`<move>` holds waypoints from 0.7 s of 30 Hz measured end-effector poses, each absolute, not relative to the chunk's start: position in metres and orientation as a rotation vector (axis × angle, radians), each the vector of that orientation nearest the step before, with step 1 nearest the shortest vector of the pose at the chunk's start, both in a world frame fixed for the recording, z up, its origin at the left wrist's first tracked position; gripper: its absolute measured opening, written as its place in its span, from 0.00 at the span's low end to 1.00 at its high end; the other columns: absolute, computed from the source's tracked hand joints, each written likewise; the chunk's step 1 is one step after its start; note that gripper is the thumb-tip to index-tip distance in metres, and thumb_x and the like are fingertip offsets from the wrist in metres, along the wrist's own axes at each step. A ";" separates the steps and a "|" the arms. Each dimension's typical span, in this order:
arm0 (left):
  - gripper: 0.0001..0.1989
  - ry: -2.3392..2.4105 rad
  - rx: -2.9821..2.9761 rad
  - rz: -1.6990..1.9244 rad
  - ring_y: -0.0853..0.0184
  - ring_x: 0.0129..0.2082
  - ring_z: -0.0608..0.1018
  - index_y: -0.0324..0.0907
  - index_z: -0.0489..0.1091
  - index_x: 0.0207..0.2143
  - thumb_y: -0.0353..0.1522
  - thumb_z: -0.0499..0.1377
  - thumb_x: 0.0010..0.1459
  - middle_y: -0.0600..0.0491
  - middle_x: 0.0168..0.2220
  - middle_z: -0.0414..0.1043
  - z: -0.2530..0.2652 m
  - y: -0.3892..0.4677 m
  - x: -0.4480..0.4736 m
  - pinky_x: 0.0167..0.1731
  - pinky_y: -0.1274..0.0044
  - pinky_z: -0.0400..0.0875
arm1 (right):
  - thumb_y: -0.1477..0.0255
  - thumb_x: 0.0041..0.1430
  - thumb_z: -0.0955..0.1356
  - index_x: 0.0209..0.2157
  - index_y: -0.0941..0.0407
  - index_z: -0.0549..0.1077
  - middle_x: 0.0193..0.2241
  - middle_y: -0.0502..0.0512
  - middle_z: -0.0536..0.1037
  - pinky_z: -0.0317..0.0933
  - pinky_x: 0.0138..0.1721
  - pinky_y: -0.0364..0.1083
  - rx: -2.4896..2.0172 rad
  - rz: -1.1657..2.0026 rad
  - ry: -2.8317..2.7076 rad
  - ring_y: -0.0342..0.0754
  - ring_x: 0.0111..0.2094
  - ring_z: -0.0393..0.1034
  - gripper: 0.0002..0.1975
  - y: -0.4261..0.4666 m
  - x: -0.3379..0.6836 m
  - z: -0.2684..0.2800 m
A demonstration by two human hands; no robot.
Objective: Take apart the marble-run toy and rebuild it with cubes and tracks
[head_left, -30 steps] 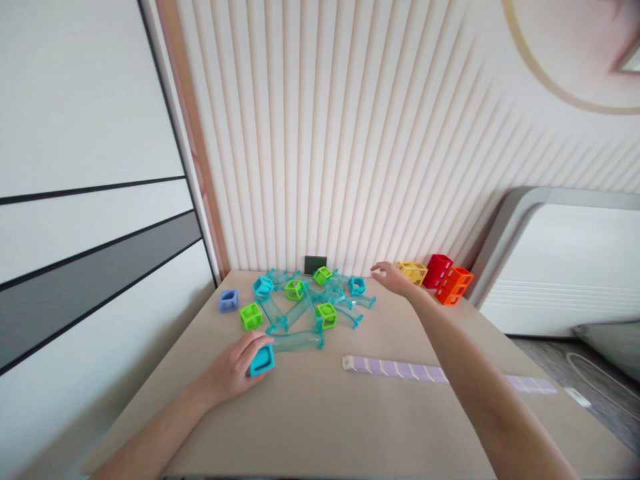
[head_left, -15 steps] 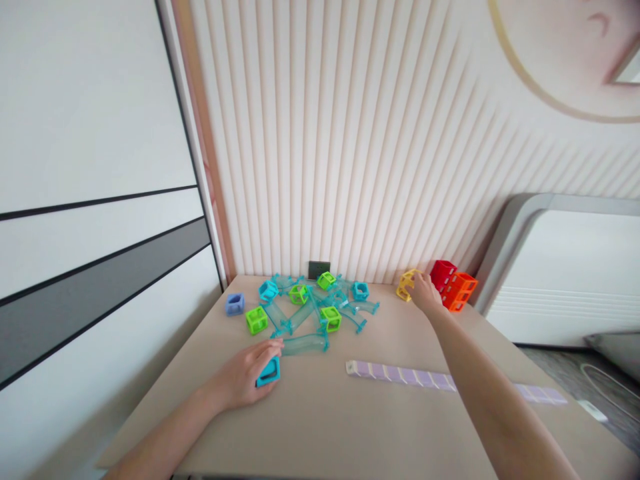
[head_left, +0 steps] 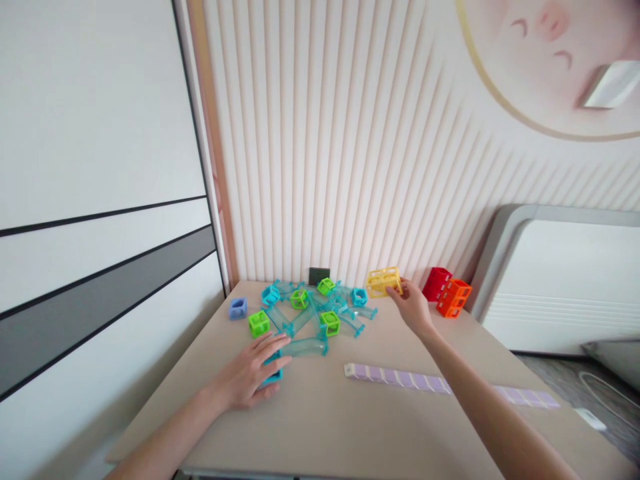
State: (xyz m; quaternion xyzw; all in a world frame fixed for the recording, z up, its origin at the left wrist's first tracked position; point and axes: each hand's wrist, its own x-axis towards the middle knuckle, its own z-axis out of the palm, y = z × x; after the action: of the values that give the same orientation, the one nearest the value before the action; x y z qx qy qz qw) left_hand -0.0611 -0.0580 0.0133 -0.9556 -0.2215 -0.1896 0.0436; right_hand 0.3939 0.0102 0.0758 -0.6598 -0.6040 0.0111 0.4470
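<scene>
My right hand (head_left: 413, 305) pinches a yellow open-frame block (head_left: 383, 283) made of joined cubes and holds it up near the back wall. My left hand (head_left: 250, 373) lies over a blue cube frame (head_left: 273, 368) at the front left, fingers stretched out and apart, covering part of it. Just past those fingers lies a clear teal track piece (head_left: 305, 347). Green cube frames (head_left: 259, 323) and another green cube (head_left: 330, 323) stand near the teal pieces. Farther left sits a periwinkle cube (head_left: 238, 308).
At the back right stand a red block (head_left: 437, 284) and an orange block (head_left: 454, 298). A lilac segmented strip (head_left: 400, 378) lies across the table (head_left: 320, 427), passing under my right forearm. More teal pieces and light-blue cubes (head_left: 359, 297) crowd the back, before a black wall socket (head_left: 319, 276).
My right hand has lifted the yellow block off the table beside the red block and brought it left. My left hand's fingers have spread out over the blue cube.
</scene>
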 end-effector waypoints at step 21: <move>0.50 -1.143 -2.907 -1.478 0.43 0.69 0.53 0.50 0.40 0.69 0.25 0.63 0.49 0.41 0.68 0.46 0.067 -0.098 0.011 0.65 0.49 0.53 | 0.57 0.60 0.71 0.44 0.47 0.66 0.48 0.52 0.74 0.68 0.47 0.50 -0.628 1.186 -1.449 0.51 0.46 0.72 0.15 -0.110 0.226 0.073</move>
State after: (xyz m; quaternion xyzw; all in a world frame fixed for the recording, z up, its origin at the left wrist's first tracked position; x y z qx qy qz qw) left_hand 0.0112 -0.0976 0.0673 -0.8309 -0.3267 -0.4224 -0.1566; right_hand 0.2260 -0.1104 0.0726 -0.2655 -0.6124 0.5012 0.5507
